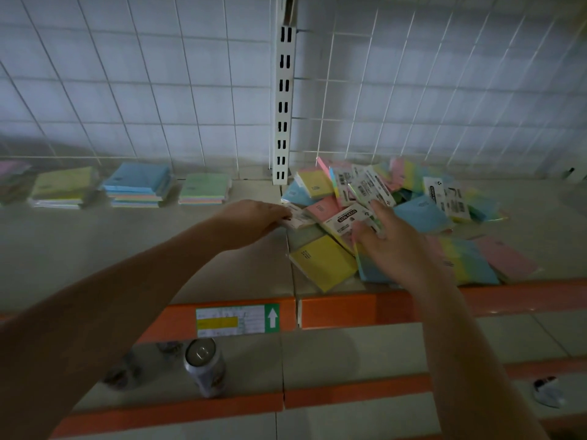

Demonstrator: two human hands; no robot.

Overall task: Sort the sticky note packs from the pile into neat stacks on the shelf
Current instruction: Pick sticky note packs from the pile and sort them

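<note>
A loose pile of sticky note packs [413, 211] in yellow, pink, blue and green lies on the right half of the shelf [158, 242]. My left hand [254, 219] reaches the pile's left edge, its fingertips on a white-labelled pack [298, 219]. Over the middle of the pile, my right hand [390, 246] pinches a pack with a white "STICKY NOTE" label [344, 222]. Several neat stacks stand along the back left: a green-topped one [205, 188], a blue-topped one [138, 185], a yellow-green one [63, 187] and a purple one [14, 179].
A white slotted upright [283, 100] and wire grid back the shelf. The orange front rail carries a price label [236, 319]. On the lower shelf stand a drinks can [205, 366] and a small dark and white object [548, 390].
</note>
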